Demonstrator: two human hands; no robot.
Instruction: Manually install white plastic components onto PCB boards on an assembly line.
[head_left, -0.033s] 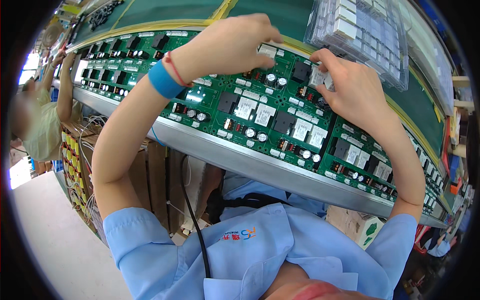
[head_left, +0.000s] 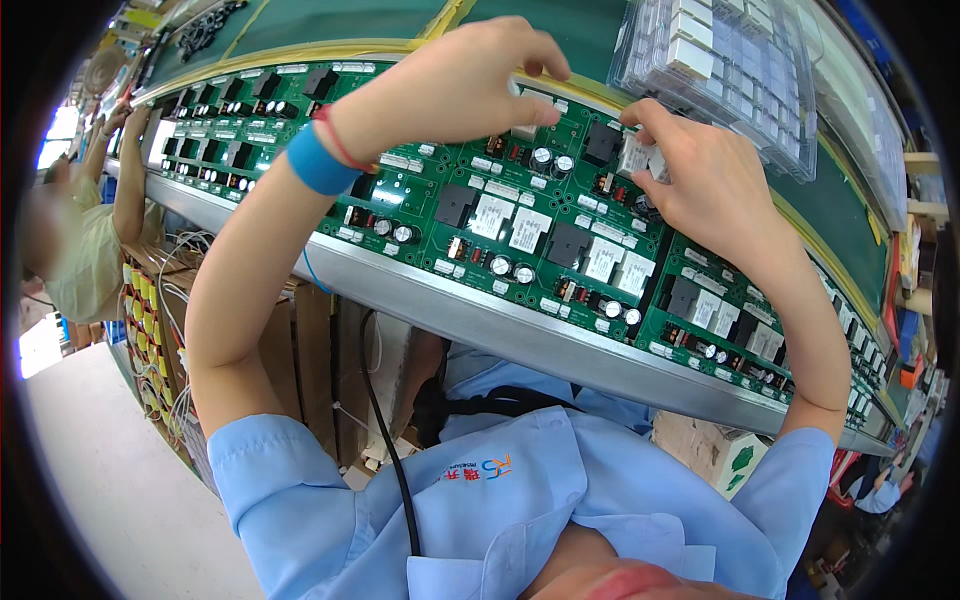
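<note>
My left hand (head_left: 465, 85) hovers above the far row of a long green circuit board panel (head_left: 400, 195). Its thumb and fingers are curved but apart, with a white box-shaped relay (head_left: 524, 130) just below the thumb. My right hand (head_left: 705, 175) rests farther right on the same row. Its thumb and forefinger close around a white relay (head_left: 634, 156) seated beside a black relay (head_left: 603, 143); the fingers partly hide it. Nearer to me, more white relays (head_left: 491, 216) stand in pairs next to black ones, above round capacitors (head_left: 502, 265).
A clear plastic tray (head_left: 740, 90) of white relays stands beyond my right hand on the green work surface (head_left: 550, 35). A metal rail (head_left: 450, 315) runs along the panel's near side. At the far left, another person's arm (head_left: 132, 180) reaches to the line.
My left hand has shifted slightly, its fingertips a little to the right and its wrist a little left. My right hand stays on the relay.
</note>
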